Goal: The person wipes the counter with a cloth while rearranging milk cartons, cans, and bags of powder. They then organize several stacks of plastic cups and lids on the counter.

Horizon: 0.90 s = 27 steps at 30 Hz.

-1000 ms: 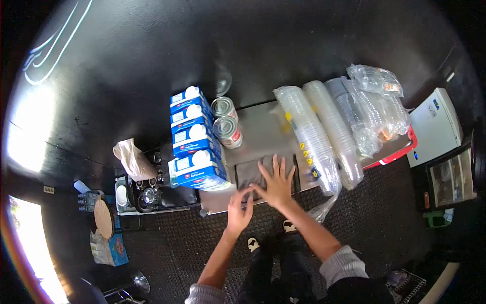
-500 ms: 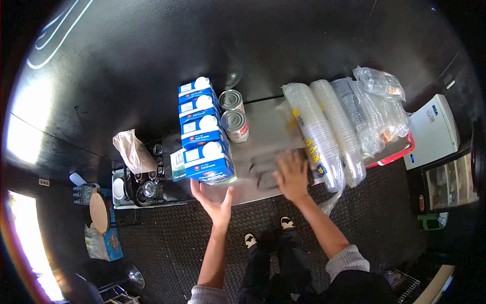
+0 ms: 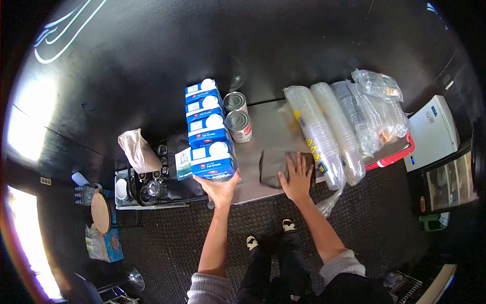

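My left hand [image 3: 219,191] is wrapped round the near side of the front milk carton [image 3: 213,160], thumb on the right and fingers on the left. This blue and white carton is the nearest in a row with other milk cartons [image 3: 206,129] behind it. Two tins [image 3: 238,123] stand just right of the row. Fingers spread, my right hand [image 3: 297,177] lies flat on a thin dark cloth-like sheet [image 3: 271,169] on the metal tabletop [image 3: 271,116]. Beside that hand are long sleeves of clear plastic cups [image 3: 316,137].
More wrapped plastic cups and lids [image 3: 372,116] lie at the right, by a red-edged tray [image 3: 390,161]. Left of the cartons are a green and white packet [image 3: 183,164], a paper bag [image 3: 139,152] and glassware [image 3: 156,188]. A white fridge [image 3: 434,129] stands at far right.
My left hand has moved up and closed round the front carton, having been open just below it. My right hand and the dark sheet have shifted slightly right and are now sharp rather than blurred.
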Each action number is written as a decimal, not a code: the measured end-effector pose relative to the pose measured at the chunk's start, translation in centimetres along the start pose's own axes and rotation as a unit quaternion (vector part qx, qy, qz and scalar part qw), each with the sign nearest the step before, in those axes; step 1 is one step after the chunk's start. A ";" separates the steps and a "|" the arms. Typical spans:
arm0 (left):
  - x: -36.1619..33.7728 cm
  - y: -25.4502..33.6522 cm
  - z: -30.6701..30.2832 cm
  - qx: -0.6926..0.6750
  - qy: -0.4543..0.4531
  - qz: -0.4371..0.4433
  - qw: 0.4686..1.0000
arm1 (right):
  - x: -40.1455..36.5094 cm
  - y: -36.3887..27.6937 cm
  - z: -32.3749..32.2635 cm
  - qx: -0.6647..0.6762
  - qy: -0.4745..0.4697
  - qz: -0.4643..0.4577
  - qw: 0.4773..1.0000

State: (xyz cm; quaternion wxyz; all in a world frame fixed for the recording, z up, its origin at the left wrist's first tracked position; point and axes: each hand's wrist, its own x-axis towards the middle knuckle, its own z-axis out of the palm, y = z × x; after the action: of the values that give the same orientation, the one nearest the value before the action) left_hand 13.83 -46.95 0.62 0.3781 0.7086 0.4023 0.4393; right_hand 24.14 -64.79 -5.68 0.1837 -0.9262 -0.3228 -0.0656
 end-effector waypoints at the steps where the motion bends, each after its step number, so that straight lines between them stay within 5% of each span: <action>1: 0.0 -0.1 -0.3 0.001 0.003 -0.001 1.000 | 0.3 0.0 0.2 -0.035 0.038 0.102 0.993; 3: 0.0 -0.6 -0.9 -0.048 -0.039 0.077 0.995 | -0.3 -2.3 0.8 -0.028 0.038 0.130 0.990; 5: -0.6 -0.7 -1.6 -0.078 -0.043 0.083 0.993 | -1.2 -3.5 -0.3 0.010 -0.047 -0.083 0.995; 7: -1.2 -1.2 -2.4 -0.125 -0.042 0.072 0.989 | 0.8 -1.2 -1.3 0.030 -0.074 -0.141 0.987; 11: -3.3 -1.7 -4.9 -0.131 -0.037 0.045 0.990 | 5.1 2.4 0.2 0.150 -0.062 0.019 0.986; 13: -3.9 -1.3 -5.7 -0.168 -0.020 0.023 0.985 | 5.0 1.0 1.1 -0.004 0.052 0.101 0.993; 15: -4.5 -0.5 -6.2 -0.190 -0.008 0.000 0.982 | 1.9 -1.9 -0.1 -0.035 -0.013 0.095 0.995; 17: -4.8 -0.2 -6.8 -0.199 -0.025 0.005 0.980 | -0.8 -3.4 -0.6 -0.007 -0.115 -0.090 0.989; 20: -5.1 -0.2 -7.7 -0.194 -0.030 0.002 0.981 | 1.7 -1.0 -0.5 0.047 -0.140 -0.200 0.969; 26: -5.8 0.0 -8.7 -0.152 -0.025 -0.002 0.988 | 9.5 -1.5 3.7 -0.013 0.007 0.043 0.999; 27: -5.9 0.5 -8.5 -0.152 -0.024 -0.004 0.988 | 8.4 -2.6 3.0 0.010 -0.024 -0.002 1.000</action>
State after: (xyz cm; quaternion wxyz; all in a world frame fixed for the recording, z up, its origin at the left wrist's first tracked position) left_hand 4.39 -50.96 1.99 0.4928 0.6518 0.3247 0.4762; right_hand 29.14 -56.91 -5.70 0.1846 -0.9249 -0.3299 -0.0409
